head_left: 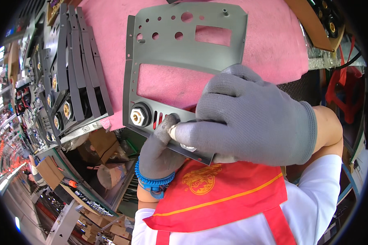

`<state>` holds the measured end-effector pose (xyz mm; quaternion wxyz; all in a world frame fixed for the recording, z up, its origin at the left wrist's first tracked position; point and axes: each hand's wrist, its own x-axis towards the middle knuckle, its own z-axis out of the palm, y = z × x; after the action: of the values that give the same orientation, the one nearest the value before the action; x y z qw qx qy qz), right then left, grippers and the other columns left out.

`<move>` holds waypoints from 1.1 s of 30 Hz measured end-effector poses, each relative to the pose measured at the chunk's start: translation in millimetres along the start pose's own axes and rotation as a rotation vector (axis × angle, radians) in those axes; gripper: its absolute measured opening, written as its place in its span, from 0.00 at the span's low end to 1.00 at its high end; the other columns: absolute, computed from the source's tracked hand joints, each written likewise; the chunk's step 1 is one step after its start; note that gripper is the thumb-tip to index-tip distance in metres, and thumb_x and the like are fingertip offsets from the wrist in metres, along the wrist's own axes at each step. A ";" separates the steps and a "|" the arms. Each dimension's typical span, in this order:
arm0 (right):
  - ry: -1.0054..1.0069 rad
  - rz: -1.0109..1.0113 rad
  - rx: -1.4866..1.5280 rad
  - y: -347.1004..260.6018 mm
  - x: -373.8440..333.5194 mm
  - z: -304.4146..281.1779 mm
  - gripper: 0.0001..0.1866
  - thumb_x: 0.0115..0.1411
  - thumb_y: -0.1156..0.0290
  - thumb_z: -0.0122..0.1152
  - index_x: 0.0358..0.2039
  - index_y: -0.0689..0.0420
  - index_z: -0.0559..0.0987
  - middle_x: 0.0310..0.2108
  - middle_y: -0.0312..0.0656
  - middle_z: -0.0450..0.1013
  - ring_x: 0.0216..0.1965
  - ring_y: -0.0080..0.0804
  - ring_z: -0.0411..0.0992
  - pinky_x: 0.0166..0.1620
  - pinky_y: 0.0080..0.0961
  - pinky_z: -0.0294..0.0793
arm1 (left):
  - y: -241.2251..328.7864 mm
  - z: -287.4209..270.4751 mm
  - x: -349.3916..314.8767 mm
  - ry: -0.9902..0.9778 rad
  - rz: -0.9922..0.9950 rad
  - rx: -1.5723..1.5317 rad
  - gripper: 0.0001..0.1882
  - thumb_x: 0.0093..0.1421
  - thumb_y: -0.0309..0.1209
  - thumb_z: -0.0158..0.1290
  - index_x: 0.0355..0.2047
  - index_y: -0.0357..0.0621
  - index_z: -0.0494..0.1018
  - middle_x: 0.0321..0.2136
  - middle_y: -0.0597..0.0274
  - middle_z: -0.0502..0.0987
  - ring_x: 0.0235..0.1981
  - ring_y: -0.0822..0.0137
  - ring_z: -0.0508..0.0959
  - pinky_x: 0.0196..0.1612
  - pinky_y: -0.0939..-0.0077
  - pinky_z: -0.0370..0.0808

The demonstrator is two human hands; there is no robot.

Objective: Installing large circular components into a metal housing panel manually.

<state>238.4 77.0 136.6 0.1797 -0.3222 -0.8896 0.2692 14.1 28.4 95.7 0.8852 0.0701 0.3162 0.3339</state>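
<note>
Cardboard box [309, 22]: upper right; black fittings [332, 27] with brass centres inside;
Grey panel [167, 51]: metal, with round holes and rectangular cut-outs; lies over pink cloth [274, 41], lower edge past it;
Left hand [161, 150]: gloved, fingertips on the panel's lower strip; whether gripping, cannot tell;
Right hand [253, 116]: gloved, fingers curled, thumb beside left fingertips; anything pinched is hidden.

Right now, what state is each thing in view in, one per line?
Gray panel: both rectangular openings uncovered.
Pink cloth: spread beneath the panel.
Metal fitting: mounted in panel's near left corner.
Left hand: gloved, at panel's near edge.
Right hand: gloved, curled.
Blue coiled band: worn around left wrist.
Dark panels: side by side.
</note>
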 end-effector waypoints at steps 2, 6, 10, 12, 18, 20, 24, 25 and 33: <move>0.031 -0.007 -0.024 -2.7 2.1 5.2 0.33 0.44 0.65 0.68 0.55 0.41 0.74 0.48 0.27 0.73 0.42 0.28 0.72 0.47 0.27 0.69 | -2.8 0.3 0.0 -0.076 0.029 -0.130 0.27 0.68 0.42 0.41 0.61 0.37 0.60 0.59 0.46 0.66 0.60 0.52 0.69 0.64 0.55 0.65; 0.137 -0.005 0.011 -2.7 0.3 16.1 0.32 0.44 0.64 0.68 0.54 0.40 0.75 0.42 0.28 0.74 0.41 0.29 0.72 0.47 0.27 0.69 | 0.3 18.0 0.4 0.033 0.030 -0.168 0.26 0.68 0.43 0.42 0.59 0.36 0.61 0.59 0.43 0.65 0.61 0.51 0.68 0.65 0.53 0.64; -0.075 0.030 -0.040 -2.4 1.4 1.7 0.33 0.43 0.64 0.69 0.54 0.39 0.74 0.49 0.25 0.73 0.42 0.27 0.72 0.48 0.28 0.68 | -4.5 -15.0 0.0 -0.182 0.046 -0.077 0.26 0.69 0.43 0.41 0.60 0.36 0.61 0.59 0.42 0.65 0.61 0.50 0.68 0.65 0.53 0.63; -0.037 0.016 -0.051 -5.4 2.0 2.2 0.34 0.43 0.64 0.69 0.54 0.39 0.74 0.49 0.25 0.73 0.43 0.27 0.71 0.48 0.29 0.68 | 0.9 16.8 0.6 -0.025 0.047 0.005 0.26 0.69 0.43 0.41 0.59 0.36 0.62 0.59 0.42 0.65 0.61 0.50 0.68 0.65 0.54 0.63; 0.099 -0.002 0.007 -2.8 0.6 16.0 0.31 0.42 0.66 0.69 0.51 0.39 0.77 0.36 0.28 0.72 0.39 0.29 0.71 0.45 0.28 0.69 | 1.7 30.1 0.8 0.363 -0.016 -0.202 0.25 0.69 0.43 0.42 0.57 0.36 0.64 0.58 0.40 0.66 0.60 0.49 0.69 0.63 0.53 0.65; 0.037 -0.003 0.013 -1.1 -1.9 11.1 0.30 0.42 0.66 0.69 0.50 0.40 0.78 0.36 0.28 0.72 0.38 0.30 0.71 0.45 0.28 0.69 | -3.3 -2.1 1.5 0.079 -0.071 -0.077 0.25 0.69 0.43 0.41 0.58 0.36 0.63 0.57 0.42 0.68 0.58 0.51 0.71 0.62 0.54 0.67; -0.028 -0.027 0.042 5.5 -3.7 6.0 0.36 0.42 0.67 0.69 0.56 0.40 0.74 0.47 0.29 0.73 0.42 0.31 0.71 0.47 0.31 0.69 | 3.8 17.0 6.1 0.106 -0.010 0.188 0.27 0.69 0.45 0.42 0.58 0.36 0.62 0.55 0.48 0.70 0.57 0.53 0.72 0.61 0.55 0.68; -0.055 0.006 0.065 5.1 -4.7 6.2 0.39 0.42 0.68 0.70 0.59 0.39 0.72 0.48 0.29 0.72 0.43 0.32 0.71 0.48 0.32 0.69 | 1.2 14.6 5.0 0.104 -0.011 0.189 0.27 0.69 0.45 0.42 0.58 0.36 0.62 0.55 0.48 0.70 0.57 0.53 0.72 0.61 0.55 0.68; -0.028 0.017 0.117 8.9 -5.0 6.5 0.36 0.43 0.72 0.70 0.57 0.41 0.74 0.42 0.36 0.71 0.47 0.37 0.71 0.50 0.33 0.69 | -5.4 0.6 3.1 0.070 0.015 0.044 0.27 0.69 0.44 0.41 0.62 0.40 0.58 0.57 0.47 0.67 0.59 0.55 0.69 0.62 0.56 0.67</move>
<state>243.0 77.1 125.5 0.1833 -0.3149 -0.8720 0.3268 19.2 26.3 92.7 0.8693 0.0803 0.3537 0.3358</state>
